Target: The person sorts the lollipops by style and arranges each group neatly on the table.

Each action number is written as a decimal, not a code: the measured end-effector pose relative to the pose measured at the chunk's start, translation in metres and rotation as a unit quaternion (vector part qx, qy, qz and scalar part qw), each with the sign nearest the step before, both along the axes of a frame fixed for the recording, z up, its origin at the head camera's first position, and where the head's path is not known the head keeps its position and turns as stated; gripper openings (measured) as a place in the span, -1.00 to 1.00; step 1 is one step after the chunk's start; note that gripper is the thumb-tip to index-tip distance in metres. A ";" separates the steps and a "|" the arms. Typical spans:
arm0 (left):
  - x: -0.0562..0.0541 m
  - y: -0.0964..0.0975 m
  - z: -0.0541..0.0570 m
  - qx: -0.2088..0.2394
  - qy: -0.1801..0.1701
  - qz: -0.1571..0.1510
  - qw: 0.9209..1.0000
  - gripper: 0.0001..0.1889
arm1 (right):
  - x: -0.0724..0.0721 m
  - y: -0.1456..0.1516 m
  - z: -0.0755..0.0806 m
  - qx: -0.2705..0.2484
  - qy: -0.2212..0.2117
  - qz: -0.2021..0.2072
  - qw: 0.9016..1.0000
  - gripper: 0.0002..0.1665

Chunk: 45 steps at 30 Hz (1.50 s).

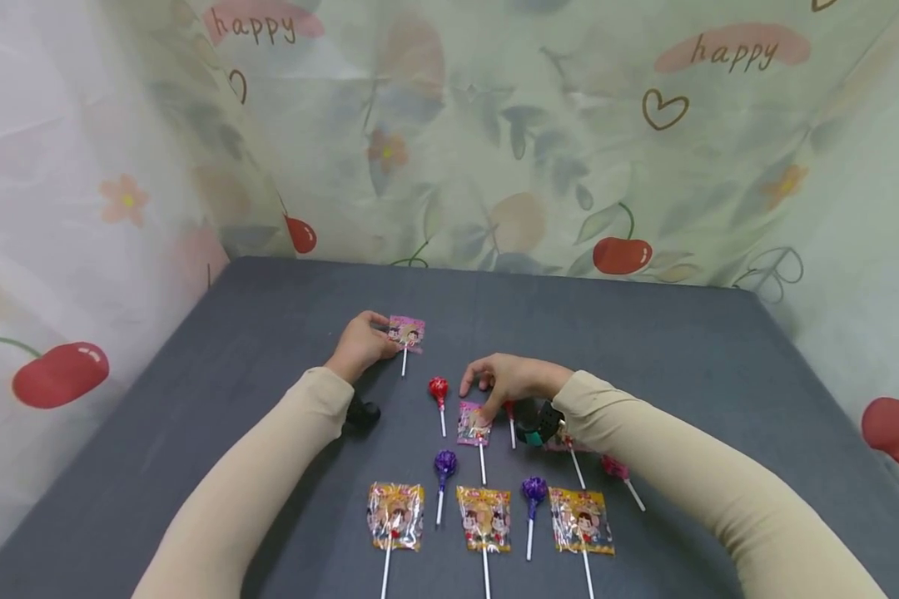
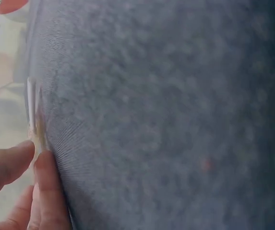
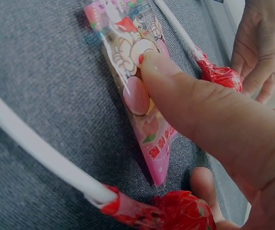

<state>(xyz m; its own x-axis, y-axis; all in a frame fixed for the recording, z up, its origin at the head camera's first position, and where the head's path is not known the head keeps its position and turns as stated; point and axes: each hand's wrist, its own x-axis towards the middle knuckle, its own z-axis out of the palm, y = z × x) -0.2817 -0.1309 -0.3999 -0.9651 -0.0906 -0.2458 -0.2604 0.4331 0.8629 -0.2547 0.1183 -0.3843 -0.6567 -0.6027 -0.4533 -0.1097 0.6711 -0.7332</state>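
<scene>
My left hand [image 1: 363,343] pinches the left edge of a flat lollipop in a pink wrapper [image 1: 412,331] with thumb and fingers. Its white stick [image 1: 404,363] points toward me. In the left wrist view, the thumb and index finger close on the thin wrapper edge [image 2: 37,134]. My right hand [image 1: 520,376] reaches over a second pink-wrapped lollipop [image 1: 470,434]. The right wrist view shows its thumb [image 3: 175,84] resting on that wrapper [image 3: 136,96], with the other fingers spread away from it. A red ball lollipop [image 3: 185,211] lies beside an index fingertip.
Another red lollipop [image 1: 438,388] lies between the hands. Nearer me are purple lollipops [image 1: 445,462] and a row of yellow-wrapped ones [image 1: 395,507]. Under the right forearm, a dark pink lollipop [image 1: 616,467] is partly covered. A patterned curtain [image 1: 494,150] surrounds the grey table [image 1: 285,299].
</scene>
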 end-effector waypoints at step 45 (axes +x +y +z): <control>-0.016 -0.001 -0.002 -0.126 -0.061 -0.064 0.988 -0.31 | 0.010 0.000 0.002 0.031 0.052 0.038 0.997 -0.54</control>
<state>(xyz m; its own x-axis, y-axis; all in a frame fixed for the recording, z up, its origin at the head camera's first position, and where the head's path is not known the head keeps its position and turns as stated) -0.2974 -0.1322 -0.4023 -0.9371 -0.0429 -0.3464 -0.2851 0.6667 0.6887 -0.2451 0.1184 -0.3827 -0.6552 -0.6257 -0.4233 -0.2354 0.7015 -0.6726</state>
